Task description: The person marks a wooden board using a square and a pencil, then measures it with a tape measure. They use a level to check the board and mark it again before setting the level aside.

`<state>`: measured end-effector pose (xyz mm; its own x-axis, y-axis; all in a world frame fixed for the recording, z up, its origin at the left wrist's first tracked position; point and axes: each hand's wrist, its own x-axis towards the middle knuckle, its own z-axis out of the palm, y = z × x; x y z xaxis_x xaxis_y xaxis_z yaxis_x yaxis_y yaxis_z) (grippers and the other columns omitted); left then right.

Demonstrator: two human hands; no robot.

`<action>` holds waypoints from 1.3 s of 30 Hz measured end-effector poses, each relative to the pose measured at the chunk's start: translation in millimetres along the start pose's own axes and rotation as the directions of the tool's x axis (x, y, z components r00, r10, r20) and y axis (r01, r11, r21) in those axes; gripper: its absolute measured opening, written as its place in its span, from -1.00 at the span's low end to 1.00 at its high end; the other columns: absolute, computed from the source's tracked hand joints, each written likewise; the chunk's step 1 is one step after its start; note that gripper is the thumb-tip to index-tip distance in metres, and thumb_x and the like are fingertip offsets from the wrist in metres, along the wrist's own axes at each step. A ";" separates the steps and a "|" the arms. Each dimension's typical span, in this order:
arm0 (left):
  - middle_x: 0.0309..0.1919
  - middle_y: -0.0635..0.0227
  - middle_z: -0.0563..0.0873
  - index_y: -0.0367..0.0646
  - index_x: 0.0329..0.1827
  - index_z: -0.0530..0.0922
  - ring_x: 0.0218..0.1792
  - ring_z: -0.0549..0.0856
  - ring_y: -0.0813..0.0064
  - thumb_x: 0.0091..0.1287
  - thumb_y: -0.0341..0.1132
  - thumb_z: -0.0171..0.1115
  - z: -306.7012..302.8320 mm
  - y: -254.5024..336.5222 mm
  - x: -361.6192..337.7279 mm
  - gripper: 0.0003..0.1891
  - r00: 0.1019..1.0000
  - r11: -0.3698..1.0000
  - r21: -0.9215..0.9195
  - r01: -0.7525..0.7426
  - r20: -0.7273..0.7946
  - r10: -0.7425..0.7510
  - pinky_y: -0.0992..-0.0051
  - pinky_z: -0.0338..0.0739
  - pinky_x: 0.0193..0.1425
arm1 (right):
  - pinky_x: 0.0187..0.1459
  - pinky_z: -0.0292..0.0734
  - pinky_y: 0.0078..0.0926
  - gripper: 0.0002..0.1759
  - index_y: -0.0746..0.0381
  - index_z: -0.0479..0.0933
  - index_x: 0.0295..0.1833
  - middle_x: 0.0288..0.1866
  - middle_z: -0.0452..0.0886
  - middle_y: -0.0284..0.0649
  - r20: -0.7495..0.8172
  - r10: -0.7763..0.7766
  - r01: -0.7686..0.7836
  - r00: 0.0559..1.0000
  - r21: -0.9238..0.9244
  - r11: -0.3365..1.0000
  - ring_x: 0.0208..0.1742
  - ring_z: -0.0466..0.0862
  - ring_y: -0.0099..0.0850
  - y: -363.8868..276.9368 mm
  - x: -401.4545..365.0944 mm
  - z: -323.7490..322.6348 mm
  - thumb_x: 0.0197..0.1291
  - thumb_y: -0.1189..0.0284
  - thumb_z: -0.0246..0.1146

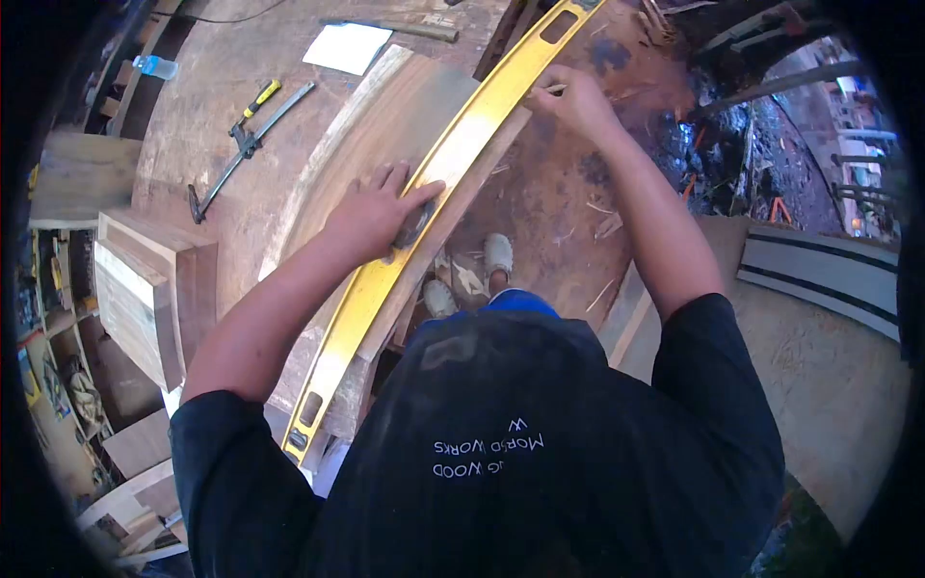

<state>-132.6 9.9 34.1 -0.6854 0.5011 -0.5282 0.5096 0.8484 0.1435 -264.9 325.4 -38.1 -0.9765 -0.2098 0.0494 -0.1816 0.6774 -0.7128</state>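
Observation:
A long yellow spirit level [467, 140] lies diagonally across a wide wooden board [405, 106], near the board's right edge. My left hand [371, 217] rests on board and level with its fingers spread. Its thumb stretches over the level's yellow face. My right hand [575, 104] is closed in a pinch beside the level's upper part, past the board's far right corner. A small, thin, light-coloured thing shows at its fingertips, too small to name.
On the worktable [193, 96] lie a bar clamp [246, 144] with a yellow handle and a white paper sheet [347, 48]. A plastic bottle [156, 66] is at the far left. Stacked wood blocks [145, 289] stand left; a plywood panel [800, 337] is at right.

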 end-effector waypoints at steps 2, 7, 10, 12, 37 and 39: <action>0.52 0.12 0.13 0.49 0.52 0.06 0.50 0.21 0.08 -0.33 -0.41 0.66 1.9 -1.3 0.9 0.28 1.000 1.000 -0.005 -0.002 0.000 0.002 -0.10 0.30 0.39 | -0.14 0.61 -0.29 -0.74 0.22 0.65 -0.20 -0.24 0.73 -0.08 -0.040 -0.026 0.024 0.999 -0.040 0.999 -0.20 0.73 -0.16 3.1 -1.0 1.2 0.09 0.26 0.36; 0.51 0.12 0.14 0.48 0.52 0.08 0.50 0.21 0.08 -0.33 -0.41 0.66 5.1 -3.7 1.3 0.27 1.000 1.000 -0.004 -0.006 -0.011 0.006 -0.08 0.32 0.37 | -0.11 0.62 -0.26 -0.71 0.18 0.66 -0.17 -0.24 0.74 -0.12 -0.112 -0.005 -0.011 0.994 -0.140 0.990 -0.18 0.73 -0.14 -19.3 -25.4 11.2 0.10 0.21 0.34; 0.50 0.13 0.17 0.48 0.52 0.08 0.49 0.23 0.08 -0.34 -0.40 0.66 4.5 -4.9 0.8 0.28 1.000 1.000 0.003 -0.021 -0.020 0.021 -0.07 0.33 0.35 | -0.11 0.62 -0.23 -0.72 0.17 0.65 -0.14 -0.23 0.74 -0.12 -0.130 -0.001 -0.014 0.991 -0.119 0.993 -0.18 0.73 -0.13 -26.3 -27.6 18.0 0.12 0.22 0.32; 0.49 0.13 0.18 0.48 0.52 0.08 0.48 0.24 0.07 -0.34 -0.41 0.67 7.1 -5.7 -0.5 0.28 0.999 1.000 -0.001 -0.031 -0.034 0.031 -0.07 0.34 0.34 | -0.11 0.62 -0.21 -0.72 0.17 0.64 -0.13 -0.23 0.73 -0.11 -0.149 -0.017 -0.001 0.989 -0.120 0.993 -0.18 0.73 -0.12 -31.7 -30.1 20.5 0.13 0.23 0.31; 0.16 0.15 0.57 0.38 0.50 0.19 0.22 0.54 0.05 -0.41 -0.40 0.69 24.0 -18.4 2.3 0.26 0.979 0.990 0.024 -0.141 -0.142 0.143 0.19 0.53 0.19 | -0.17 0.52 -0.03 -0.81 0.28 0.47 -0.33 -0.37 0.58 0.04 0.177 -0.190 0.208 0.966 -0.090 0.974 -0.26 0.61 0.06 -198.1 -203.6 147.6 0.11 0.37 0.23; 0.11 0.13 0.61 0.37 0.51 0.17 0.17 0.58 0.03 -0.41 -0.39 0.70 25.9 -18.4 7.4 0.27 0.987 0.993 0.004 -0.120 -0.105 0.120 0.17 0.54 0.15 | -0.18 0.52 -0.02 -0.82 0.28 0.46 -0.33 -0.38 0.58 0.04 0.205 -0.210 0.233 0.956 -0.099 0.967 -0.27 0.61 0.06 -210.7 -218.9 161.3 0.12 0.38 0.22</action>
<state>-133.6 -6.4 5.9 -0.6701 0.6142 -0.4168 0.5901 0.7814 0.2029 5.9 114.9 -11.6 -0.8717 -0.4872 0.0531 -0.4151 0.6764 -0.6084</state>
